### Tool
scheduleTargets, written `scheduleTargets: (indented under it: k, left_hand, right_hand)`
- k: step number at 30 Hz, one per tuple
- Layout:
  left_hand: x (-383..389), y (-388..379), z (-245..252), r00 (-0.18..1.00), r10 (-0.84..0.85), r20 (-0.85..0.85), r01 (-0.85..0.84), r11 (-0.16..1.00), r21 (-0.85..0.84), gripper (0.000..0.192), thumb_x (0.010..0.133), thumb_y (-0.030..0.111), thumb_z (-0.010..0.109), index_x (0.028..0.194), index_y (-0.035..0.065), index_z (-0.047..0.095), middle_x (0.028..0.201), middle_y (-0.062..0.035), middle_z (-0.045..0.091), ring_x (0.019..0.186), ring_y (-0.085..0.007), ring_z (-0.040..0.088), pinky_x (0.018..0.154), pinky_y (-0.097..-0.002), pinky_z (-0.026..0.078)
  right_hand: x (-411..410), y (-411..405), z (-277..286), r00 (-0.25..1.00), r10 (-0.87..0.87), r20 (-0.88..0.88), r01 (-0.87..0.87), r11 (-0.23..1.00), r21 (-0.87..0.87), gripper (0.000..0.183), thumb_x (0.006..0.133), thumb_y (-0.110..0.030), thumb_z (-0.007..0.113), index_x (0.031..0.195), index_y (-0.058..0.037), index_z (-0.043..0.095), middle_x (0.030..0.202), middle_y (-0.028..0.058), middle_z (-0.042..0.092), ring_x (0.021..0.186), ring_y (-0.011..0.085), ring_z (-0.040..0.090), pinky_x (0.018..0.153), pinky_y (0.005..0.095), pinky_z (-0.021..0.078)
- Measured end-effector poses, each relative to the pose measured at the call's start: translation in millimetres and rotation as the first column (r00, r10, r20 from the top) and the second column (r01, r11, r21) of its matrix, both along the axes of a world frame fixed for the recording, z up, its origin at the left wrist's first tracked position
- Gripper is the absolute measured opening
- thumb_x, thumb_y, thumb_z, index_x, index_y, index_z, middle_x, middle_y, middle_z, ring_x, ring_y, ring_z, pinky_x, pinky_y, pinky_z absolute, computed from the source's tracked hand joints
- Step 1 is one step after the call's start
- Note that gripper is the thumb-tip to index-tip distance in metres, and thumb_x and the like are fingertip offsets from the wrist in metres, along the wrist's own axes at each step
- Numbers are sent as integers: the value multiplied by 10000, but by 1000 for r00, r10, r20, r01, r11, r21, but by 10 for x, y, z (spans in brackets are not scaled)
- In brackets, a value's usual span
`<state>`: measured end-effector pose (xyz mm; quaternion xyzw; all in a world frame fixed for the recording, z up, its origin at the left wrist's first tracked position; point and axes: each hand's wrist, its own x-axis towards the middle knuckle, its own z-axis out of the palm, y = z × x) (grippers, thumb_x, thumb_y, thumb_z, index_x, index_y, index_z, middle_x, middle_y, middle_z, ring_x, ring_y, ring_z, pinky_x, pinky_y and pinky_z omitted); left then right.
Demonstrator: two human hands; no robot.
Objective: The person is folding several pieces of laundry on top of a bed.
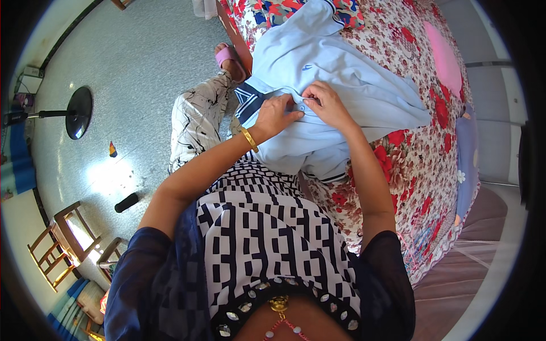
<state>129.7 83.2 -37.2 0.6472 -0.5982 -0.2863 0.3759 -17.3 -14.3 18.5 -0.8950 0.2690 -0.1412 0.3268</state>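
Observation:
A light blue polo shirt [332, 85] with a striped navy collar [249, 101] lies spread over the edge of a bed and my lap. My left hand [277, 114] pinches the shirt's button placket near the collar, fingers bent into the cloth. Just beside it, my right hand [325, 102] grips the same placket between thumb and fingers. A small button [302, 108] shows between the two hands. What the fingertips do under the fabric is partly hidden. One short sleeve with a dark striped cuff [330, 179] hangs toward me.
The bed carries a red floral sheet [409, 157], a camouflage-patterned cloth [281, 10], a pink cushion [443, 57] and a blue-grey cloth [467, 162]. On the floor to the left are a round black stand base [79, 113], a dark cylindrical object [126, 203] and a wooden chair [70, 238].

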Motion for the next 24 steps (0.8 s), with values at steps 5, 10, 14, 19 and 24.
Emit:
scheduleTargets:
  k: [5,10,14,19,24]
  left_hand:
    - [29,-41,82,925,-44,-378,177,929,324,305,744,292,701,863,32,595,782,-54,600,713,-113,539,657,-252,418]
    - [24,-14,63,612,49,-790,267,927,264,186,781,243,688,826,84,605,781,61,548,731,-16,449,641,-194,357]
    - [21,26,52,493,86,-866,265,933,243,128,798,189,674,855,88,619,803,64,565,746,-23,465,677,-182,359]
    - [13,19,16,445,93,-891,249,943,222,129,803,155,667,897,77,624,822,56,586,753,-25,482,692,-170,363]
    - [-7,-2,46,413,164,-896,172,952,253,135,794,150,675,895,77,624,827,48,601,739,-26,494,659,-164,362]
  right_hand:
    - [-33,-15,-20,999,53,-13,-54,994,-93,124,739,-60,586,829,-19,511,821,101,523,817,264,500,733,356,403]
    - [-34,-42,0,999,24,-23,-23,999,28,152,731,-63,603,841,-20,507,828,101,517,813,256,497,730,347,406]
    - [-74,-47,-48,999,-48,21,43,981,190,176,740,-77,621,860,-15,509,825,79,508,792,193,490,702,303,409]
    - [-90,-60,-74,993,-71,96,37,945,324,184,757,-89,628,873,-7,511,830,45,497,768,131,466,694,264,400]
    - [-94,-75,-59,991,-115,73,72,897,436,175,766,-91,628,868,0,518,838,28,494,771,107,452,703,250,399]
